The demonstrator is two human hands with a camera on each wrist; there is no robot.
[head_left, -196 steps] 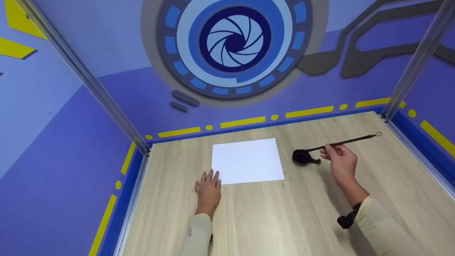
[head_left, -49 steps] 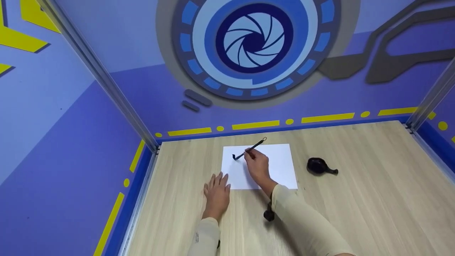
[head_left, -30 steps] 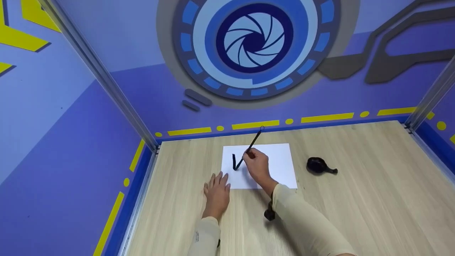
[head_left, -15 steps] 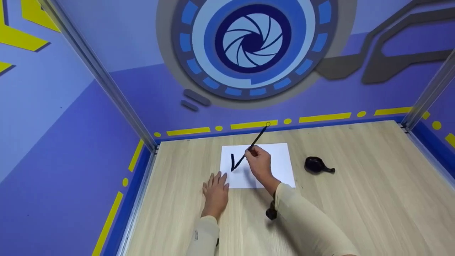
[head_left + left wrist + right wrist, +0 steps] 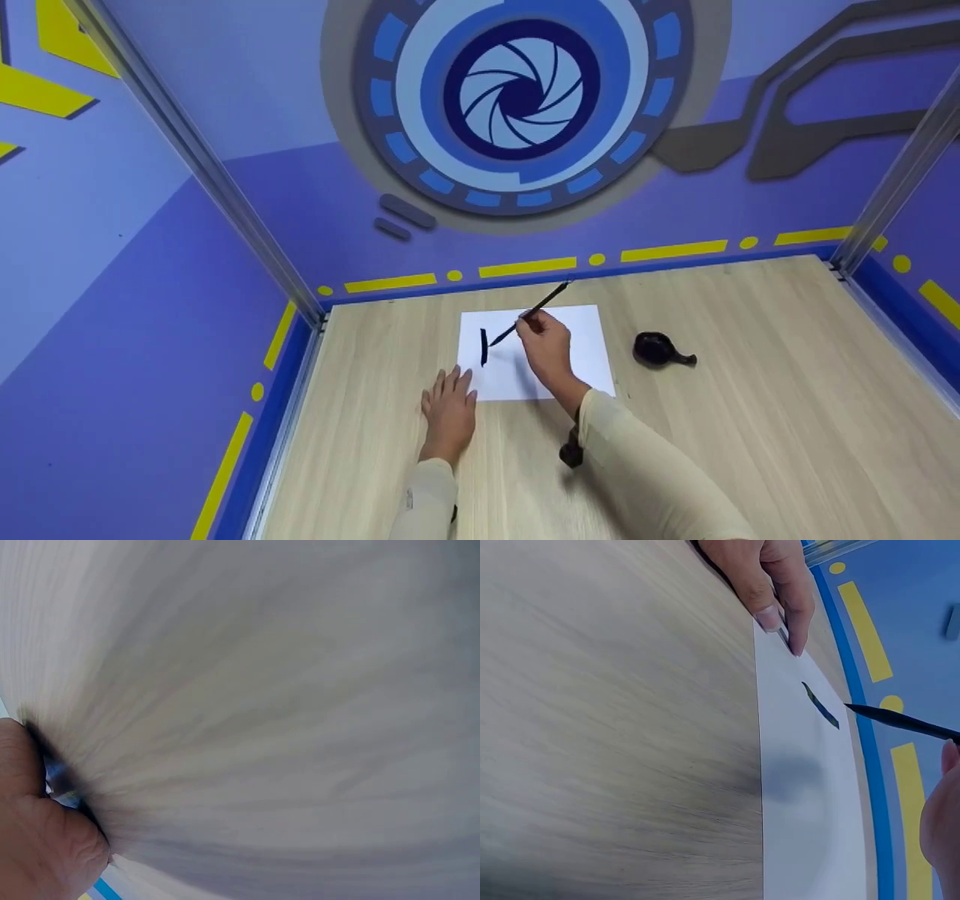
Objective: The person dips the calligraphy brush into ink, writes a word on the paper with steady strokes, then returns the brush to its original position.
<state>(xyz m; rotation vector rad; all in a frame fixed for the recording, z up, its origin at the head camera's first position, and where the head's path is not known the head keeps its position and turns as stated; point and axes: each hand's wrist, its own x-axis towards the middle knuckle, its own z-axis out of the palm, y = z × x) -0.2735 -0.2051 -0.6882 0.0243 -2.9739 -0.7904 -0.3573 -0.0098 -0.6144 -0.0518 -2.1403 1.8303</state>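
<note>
My right hand (image 5: 547,354) pinches a black writing brush (image 5: 546,299) by the lower part of its shaft, over a white sheet of paper (image 5: 585,352). The brush slants, its dark tip just right of a single vertical black stroke (image 5: 484,347). In the right wrist view the brush (image 5: 904,721) points toward the stroke (image 5: 822,706), its tip apart from the ink. My left hand (image 5: 450,418) lies flat with spread fingers, the fingertips on the sheet's near left corner. The left wrist view shows only part of that hand (image 5: 45,832) against the table.
A small black ink dish (image 5: 652,349) with a short handle stands on the wooden table (image 5: 750,420), right of the paper. Blue and purple panels (image 5: 420,262) with yellow marks enclose the table at the back and both sides. A dark wrist device (image 5: 571,452) hangs under the right sleeve.
The brush went from the ink dish to the paper and drew a downward stroke. Since half a second ago its tip has lifted off the stroke's lower end and moved up. The left hand stays put.
</note>
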